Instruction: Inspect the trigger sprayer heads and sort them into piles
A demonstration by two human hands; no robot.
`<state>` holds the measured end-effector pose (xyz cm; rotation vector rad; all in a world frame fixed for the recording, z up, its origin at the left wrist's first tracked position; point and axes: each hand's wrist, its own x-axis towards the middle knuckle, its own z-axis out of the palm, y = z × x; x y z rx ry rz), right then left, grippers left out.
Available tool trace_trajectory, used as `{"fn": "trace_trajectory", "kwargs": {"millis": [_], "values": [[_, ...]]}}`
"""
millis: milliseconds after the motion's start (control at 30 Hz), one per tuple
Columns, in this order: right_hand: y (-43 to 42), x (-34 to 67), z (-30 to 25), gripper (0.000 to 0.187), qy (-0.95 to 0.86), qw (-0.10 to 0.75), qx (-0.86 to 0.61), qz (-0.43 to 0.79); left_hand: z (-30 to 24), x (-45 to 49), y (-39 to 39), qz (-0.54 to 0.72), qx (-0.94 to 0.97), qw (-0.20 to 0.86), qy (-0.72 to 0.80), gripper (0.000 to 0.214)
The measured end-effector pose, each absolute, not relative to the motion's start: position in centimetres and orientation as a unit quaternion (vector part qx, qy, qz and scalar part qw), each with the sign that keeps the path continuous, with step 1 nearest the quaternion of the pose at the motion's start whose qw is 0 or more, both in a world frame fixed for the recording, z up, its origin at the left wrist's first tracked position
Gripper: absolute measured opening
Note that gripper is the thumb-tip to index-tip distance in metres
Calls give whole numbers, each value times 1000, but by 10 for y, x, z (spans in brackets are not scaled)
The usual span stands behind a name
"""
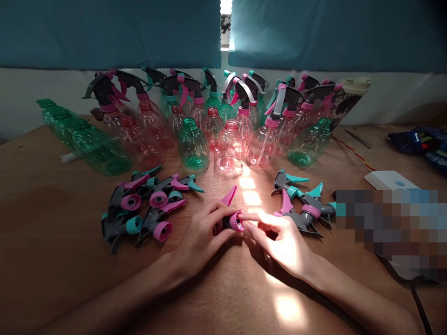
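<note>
My left hand (200, 237) grips a spray head (228, 222) lying on its side — long axis level, pink collar (236, 221) aimed at 3 o'clock, pink trigger (229, 195) up at 12 — while my right hand (282, 242) pinches narrowly at the collar.

Spray bottles (229, 146) stand in an arc at the back of the table (42, 209), headless bottles (87, 139) lying at far left. Loose trigger heads sit in two piles, left pile (146, 204), right pile (300, 200). Between them, in front of the bottles, left hand (200, 242) and right hand (282, 244) meet at one trigger head (234, 221). Flat box (389, 180) right of right pile; curtain (104, 32) behind bottles.
</note>
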<state>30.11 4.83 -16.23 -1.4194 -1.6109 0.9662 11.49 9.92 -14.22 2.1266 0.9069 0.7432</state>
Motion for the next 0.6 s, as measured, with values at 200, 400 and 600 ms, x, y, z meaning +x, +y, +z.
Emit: {"fn": "trace_trajectory", "kwargs": {"millis": [200,400,600], "values": [[52,301,-162,30,-582,406,-531,462,-145,114,101,281,828,349,336,28],[51,299,-164,21,-537,445,-522,491,-145,114,100,272,828,362,330,34],[54,305,-163,21,-577,418,-498,494,-142,115,99,264,832,364,324,31]]}}
